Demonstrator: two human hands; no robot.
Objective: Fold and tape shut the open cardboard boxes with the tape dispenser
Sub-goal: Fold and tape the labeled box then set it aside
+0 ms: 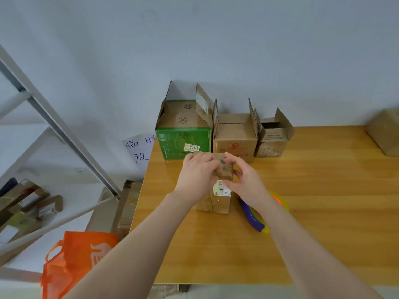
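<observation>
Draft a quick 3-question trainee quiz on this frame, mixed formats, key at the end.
1. True or false: the green box is already folded shut.
2. The tape dispenser lies: A) on the table, right of the small box; B) inside the green box; C) on the floor.
3. Fill in: the left hand and right hand both hold the ____.
Key: 1 false, its flaps stand up; 2 A; 3 small box.
</observation>
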